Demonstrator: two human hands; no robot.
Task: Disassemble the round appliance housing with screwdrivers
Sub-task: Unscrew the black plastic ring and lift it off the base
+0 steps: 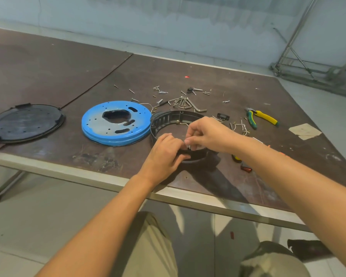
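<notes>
1. The black ring (174, 117) is lying flat on the brown desk (48, 76), near its front edge. It is round and open in the middle, with slots cut in its wall.
2. The left hand (164, 150) is gripping the ring's near rim with curled fingers.
3. The right hand (206, 134) is pinching a small piece (188, 146) just above that rim. I cannot tell what it is.
4. A blue plate (100, 124) with holes is lying just left of the ring, and a black lid (24, 122) is lying farther left.
5. Screws (160, 90), bent keys (183, 102) and yellow-green pliers (266, 117) are lying behind the ring and to its right.
</notes>
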